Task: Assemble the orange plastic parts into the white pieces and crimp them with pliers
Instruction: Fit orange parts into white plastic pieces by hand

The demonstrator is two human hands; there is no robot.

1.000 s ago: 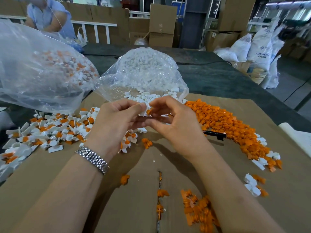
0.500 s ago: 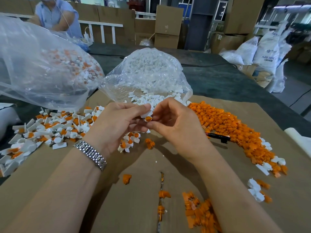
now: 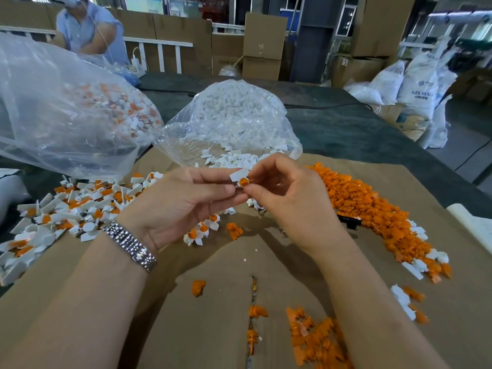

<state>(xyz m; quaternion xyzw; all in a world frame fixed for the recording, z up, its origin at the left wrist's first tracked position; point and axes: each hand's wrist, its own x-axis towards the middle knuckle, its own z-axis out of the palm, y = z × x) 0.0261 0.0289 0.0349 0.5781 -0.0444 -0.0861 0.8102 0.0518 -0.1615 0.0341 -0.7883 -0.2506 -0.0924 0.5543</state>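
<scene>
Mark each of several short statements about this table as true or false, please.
1. Both hands pinch one small white plastic piece with an orange insert. True.
2. The heap of loose orange plastic parts lies by the left hand. False: it lies beyond the right hand.
3. The clear plastic bag of white pieces lies beyond the hands. True.
4. The silver metal watch is on the right wrist. False: the left.

Bright orange parts [image 3: 372, 209] at right, white-and-orange assembled pieces [image 3: 72, 209] at left, brown cardboard [image 3: 218, 328] over a dark green bench [image 3: 346, 129].
</scene>
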